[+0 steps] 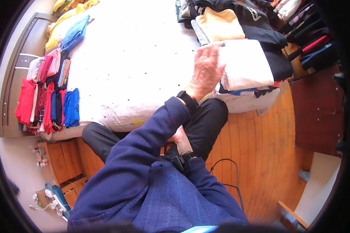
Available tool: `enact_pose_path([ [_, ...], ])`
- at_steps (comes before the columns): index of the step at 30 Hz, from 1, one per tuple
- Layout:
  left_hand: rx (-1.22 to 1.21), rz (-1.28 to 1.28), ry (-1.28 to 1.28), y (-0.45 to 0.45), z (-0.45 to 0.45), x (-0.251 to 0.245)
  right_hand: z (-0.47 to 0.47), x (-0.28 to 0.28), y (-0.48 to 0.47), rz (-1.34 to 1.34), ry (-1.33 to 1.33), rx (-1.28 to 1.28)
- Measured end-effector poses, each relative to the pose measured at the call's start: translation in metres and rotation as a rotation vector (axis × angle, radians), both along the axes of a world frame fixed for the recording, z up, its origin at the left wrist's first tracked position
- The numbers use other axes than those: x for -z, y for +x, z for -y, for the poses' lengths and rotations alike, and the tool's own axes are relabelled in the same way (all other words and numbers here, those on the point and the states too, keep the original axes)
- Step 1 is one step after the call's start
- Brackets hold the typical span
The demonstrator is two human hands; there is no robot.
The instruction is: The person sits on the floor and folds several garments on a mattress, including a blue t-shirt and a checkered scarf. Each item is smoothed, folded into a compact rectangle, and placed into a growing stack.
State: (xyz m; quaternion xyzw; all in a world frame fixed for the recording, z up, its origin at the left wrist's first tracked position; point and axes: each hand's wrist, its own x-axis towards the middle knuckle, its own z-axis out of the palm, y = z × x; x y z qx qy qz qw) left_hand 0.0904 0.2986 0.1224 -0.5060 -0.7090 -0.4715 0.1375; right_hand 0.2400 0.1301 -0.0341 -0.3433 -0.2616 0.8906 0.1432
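My left hand [205, 68], blurred, reaches across to the right with its back up. Its thumb is apart from the fingers, and it lies against the left edge of a white folded garment [248, 64]; nothing shows in its grasp. That garment tops a stack of folded clothes at the bed's right edge. A yellow folded garment [221, 24] lies just behind it, with black clothing [262, 32] to the right. My right hand [179, 137] is low between my knees, mostly hidden by my left sleeve, so its fingers cannot be seen.
The bed [128, 64] has a pale speckled sheet. Rows of folded red and blue clothes [49, 99] stand along the headboard [20, 96], near a blue folded garment [75, 33]. A dark red cabinet [315, 110] is at right. A black cable [236, 171] crosses the wooden floor [259, 154].
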Motion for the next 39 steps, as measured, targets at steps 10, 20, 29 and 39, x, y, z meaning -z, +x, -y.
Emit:
enact_pose_path([
  [10, 0.343, 0.053, -0.610, 0.033, -0.035, -0.015, 0.002, 0.013, -0.006, 0.070, 0.081, -0.092],
  [20, 0.062, 0.142, -0.397, -0.128, 0.237, 0.067, -0.005, 0.037, -0.023, 0.202, 0.339, -0.433],
  [29, -1.202, 0.547, -0.736, -0.272, 0.592, 0.112, -0.003, 0.041, -0.027, 0.330, 0.435, -0.531],
  [39, -1.108, 0.288, -0.743, -0.330, 0.608, 0.120, 0.002, 0.033, -0.030, 0.352, 0.526, -0.494],
])
